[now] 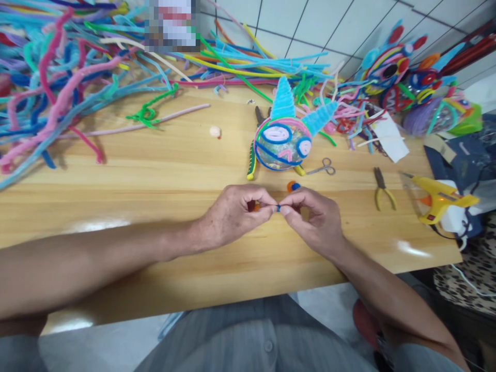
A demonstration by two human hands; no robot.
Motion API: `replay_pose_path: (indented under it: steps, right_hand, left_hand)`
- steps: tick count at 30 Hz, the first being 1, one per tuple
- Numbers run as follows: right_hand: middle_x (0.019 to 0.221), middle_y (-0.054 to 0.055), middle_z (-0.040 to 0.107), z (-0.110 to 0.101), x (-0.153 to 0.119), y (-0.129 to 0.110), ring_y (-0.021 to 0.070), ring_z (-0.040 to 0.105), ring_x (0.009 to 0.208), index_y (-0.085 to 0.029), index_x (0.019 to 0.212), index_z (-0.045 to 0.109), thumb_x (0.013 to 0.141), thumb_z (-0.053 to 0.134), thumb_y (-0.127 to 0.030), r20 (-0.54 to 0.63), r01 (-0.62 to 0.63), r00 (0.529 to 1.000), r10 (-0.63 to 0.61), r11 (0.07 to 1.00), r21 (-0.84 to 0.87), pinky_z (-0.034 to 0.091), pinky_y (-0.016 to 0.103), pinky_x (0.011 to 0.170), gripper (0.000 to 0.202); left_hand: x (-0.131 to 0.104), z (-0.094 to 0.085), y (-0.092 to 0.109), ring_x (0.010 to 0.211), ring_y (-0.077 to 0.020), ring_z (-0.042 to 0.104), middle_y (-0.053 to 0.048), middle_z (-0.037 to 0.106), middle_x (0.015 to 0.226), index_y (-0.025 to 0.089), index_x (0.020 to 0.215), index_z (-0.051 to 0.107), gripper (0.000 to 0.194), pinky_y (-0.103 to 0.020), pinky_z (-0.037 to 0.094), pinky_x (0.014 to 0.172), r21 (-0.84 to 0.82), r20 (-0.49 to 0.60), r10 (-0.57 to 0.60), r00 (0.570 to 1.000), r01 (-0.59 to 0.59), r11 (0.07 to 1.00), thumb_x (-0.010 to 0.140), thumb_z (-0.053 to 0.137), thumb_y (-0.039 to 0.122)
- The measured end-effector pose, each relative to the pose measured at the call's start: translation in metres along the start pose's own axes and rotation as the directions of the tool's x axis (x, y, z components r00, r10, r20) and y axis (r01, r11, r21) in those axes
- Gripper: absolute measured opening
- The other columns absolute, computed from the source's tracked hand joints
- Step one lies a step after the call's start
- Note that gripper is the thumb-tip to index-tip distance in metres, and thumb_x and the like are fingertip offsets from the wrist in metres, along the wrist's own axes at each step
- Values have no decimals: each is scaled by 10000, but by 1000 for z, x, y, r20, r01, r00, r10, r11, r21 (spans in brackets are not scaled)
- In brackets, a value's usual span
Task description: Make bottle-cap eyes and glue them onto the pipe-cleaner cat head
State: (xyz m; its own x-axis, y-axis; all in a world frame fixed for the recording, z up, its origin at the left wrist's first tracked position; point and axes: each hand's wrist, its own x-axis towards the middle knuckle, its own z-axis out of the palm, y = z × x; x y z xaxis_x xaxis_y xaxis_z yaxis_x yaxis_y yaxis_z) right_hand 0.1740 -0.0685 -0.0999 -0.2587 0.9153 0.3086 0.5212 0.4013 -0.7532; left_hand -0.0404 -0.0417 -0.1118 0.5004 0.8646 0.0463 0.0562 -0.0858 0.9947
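My left hand (236, 214) and my right hand (318, 219) meet over the table, thumb and forefinger of each pinched on a small blue pipe cleaner piece (278, 207). Most of that piece is hidden by the fingertips. Something orange (256, 206) shows through the gap in my left hand's fingers. Just beyond my right hand lies a small orange and blue coil (292, 186), partly covered. Farther back sits a clear rounded figure (281, 147) trimmed with pipe cleaners, with light blue ears (284, 98), white and blue eyes and a pink nose.
Loose pipe cleaners (58, 98) pile at the left and along the wall. Small scissors (323, 167), yellow-handled pliers (382, 188) and a yellow glue gun (442, 196) lie to the right. Green-and-yellow handles (251, 163) show beneath the figure. More decorated figures (391, 72) stand back right.
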Motion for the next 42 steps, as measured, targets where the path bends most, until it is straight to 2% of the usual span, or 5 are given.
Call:
replay_pose_path:
  steps: [18,23,31,36,42]
  right_hand:
    - [729,-39,672,0,1,0,104,610,629,-236,878,685,889,711,-90,-5,68,998,-67,998,9,486,244,594,148]
    - [870,-14,712,-3,-1,3,125,646,715,-254,1053,711,941,711,-183,-42,-49,998,55,990,135,533,267,649,133]
    - [770,-33,659,2,-1,3,112,610,662,-237,937,687,939,692,-172,-16,-54,998,56,994,94,502,256,618,65]
    - [736,-29,648,2,0,3,114,600,643,-231,868,672,928,676,-141,-21,-29,999,30,998,61,493,260,608,109]
    - [731,-27,654,1,1,3,121,607,658,-230,849,654,887,646,-82,12,39,999,-39,999,3,486,268,623,154]
  left_hand:
    - [1,0,-1,584,-68,469,49,585,629,142,833,776,134,-195,374,561,-19,4,22,1000,-22,1000,915,678,183]
    - [2,-1,0,558,-72,448,39,588,612,133,839,774,153,-199,357,527,-99,-8,-60,998,59,993,904,704,253]
    - [3,-2,4,585,-92,479,3,621,660,129,867,781,217,-216,380,532,-181,0,-152,988,149,972,897,725,336]
    - [3,-1,3,553,-75,404,41,546,615,139,844,765,182,-211,317,511,-143,32,-101,994,105,984,914,710,297]
    - [1,0,1,584,-76,432,56,539,617,149,835,754,130,-205,365,560,-77,42,-31,999,34,996,919,676,211]
